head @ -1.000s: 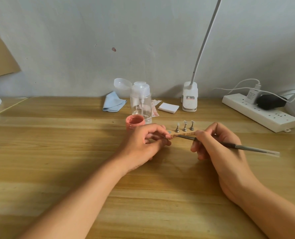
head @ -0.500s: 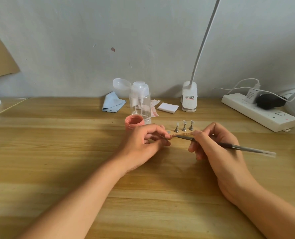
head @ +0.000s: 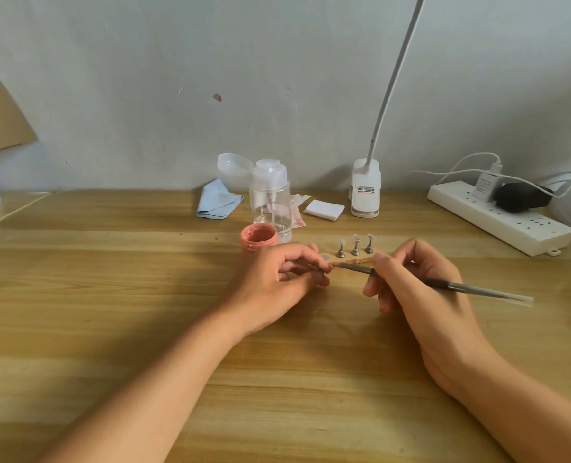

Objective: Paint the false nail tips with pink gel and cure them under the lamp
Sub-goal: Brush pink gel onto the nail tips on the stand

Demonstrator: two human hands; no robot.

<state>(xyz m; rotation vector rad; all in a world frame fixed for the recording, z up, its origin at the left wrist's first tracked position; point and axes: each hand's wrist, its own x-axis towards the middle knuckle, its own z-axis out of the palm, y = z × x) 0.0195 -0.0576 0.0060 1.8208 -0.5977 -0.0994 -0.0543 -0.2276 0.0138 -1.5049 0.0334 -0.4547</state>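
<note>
- False nail tips [head: 355, 238]: we see three, pale and upright on small metal stands [head: 355, 251]. They are lined up on a thin wooden strip [head: 354, 261] just beyond the gap between our two hands, closest to the right hand's forefinger.
- Our left hand [head: 277, 282] rests on the surface [head: 110, 295] with its fingers curled in and the thumb and forefinger brought together. We cannot tell whether they pinch anything, since that spot is tiny and half hidden.
- Our right hand [head: 421, 289] grips a thin grey brush [head: 477, 289] pen-fashion between thumb and fingers. The bristle end reaches across to the left hand's fingertips, and the clear tail end juts out past the right hand, away from the left.
- A small grey disc [head: 325, 257] sits on the strip's end nearest the left hand's fingertips.
- The pink gel jar [head: 259, 237] stands open just beyond the left hand's knuckles. A clear pump bottle [head: 270, 202] stands right behind it, farther from the hand, with its flip cap open.
- The lamp [head: 365, 192] has its white clip base well beyond the right hand, and its thin neck climbs out of view.
- A blue cloth [head: 217, 198] lies well beyond the left hand, beside the bottle. White pads [head: 324, 208] lie between the bottle and the lamp's base.
- A white power strip [head: 501, 218] with plugs in it lies well out past the right hand, away from the left.
</note>
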